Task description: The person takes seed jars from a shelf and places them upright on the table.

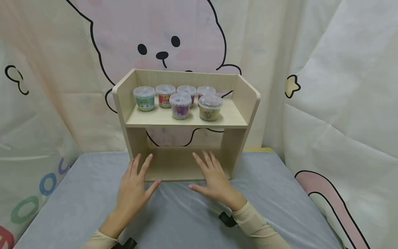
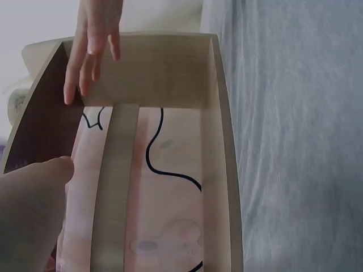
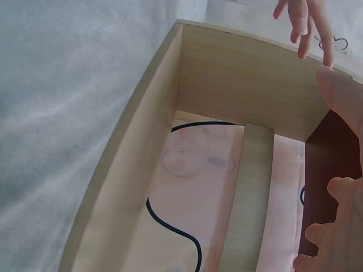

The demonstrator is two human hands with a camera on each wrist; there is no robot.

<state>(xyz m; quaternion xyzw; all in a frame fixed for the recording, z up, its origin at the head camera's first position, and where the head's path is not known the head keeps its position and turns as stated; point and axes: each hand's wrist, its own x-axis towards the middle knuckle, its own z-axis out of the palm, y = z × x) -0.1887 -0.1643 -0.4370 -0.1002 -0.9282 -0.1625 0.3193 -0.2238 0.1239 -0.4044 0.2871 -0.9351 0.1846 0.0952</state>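
Observation:
In the head view a two-tier wooden shelf [image 1: 186, 119] stands on the table. Before its lower opening, my left hand [image 1: 133, 186] is at the left with fingers spread and nothing held. My right hand [image 1: 214, 181] spreads its fingers in front of the lower right part, likewise holding nothing. On the upper board stand several lidded plastic tubs: a green-labelled tub [image 1: 144, 98], a red-labelled tub [image 1: 165, 96], a purple-labelled tub [image 1: 180, 106] and a yellowish tub [image 1: 209, 108] among them. Both wrist views look into the lower compartment, where a wooden crossbar [image 2: 116, 187] runs along the back.
A grey-blue cloth [image 1: 174, 214] covers the table. Behind the shelf hangs a pale curtain [image 1: 258, 52] with a cartoon animal printed on it, and further curtains close in both sides. Dark wrist straps [image 1: 227, 219] are on the forearms.

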